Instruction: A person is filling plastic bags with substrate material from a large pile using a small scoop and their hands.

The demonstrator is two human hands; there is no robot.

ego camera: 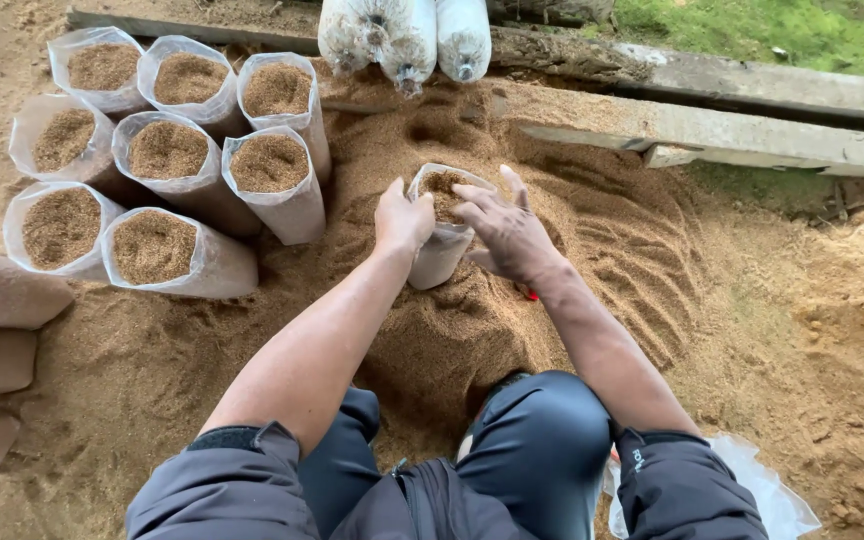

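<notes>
Dark trouser knees nearest. Left hand clamps clear plastic bag rim, fingers together; right hand fingers spread over grainy sawdust. Eight filled cylindrical bags at ten o'clock.

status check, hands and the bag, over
Left hand grips bag rim. Right hand spread over bag mouth, on sawdust fill. Bag upright in sawdust pile. Eight filled bags stand left, apart; nothing in the way.
</notes>
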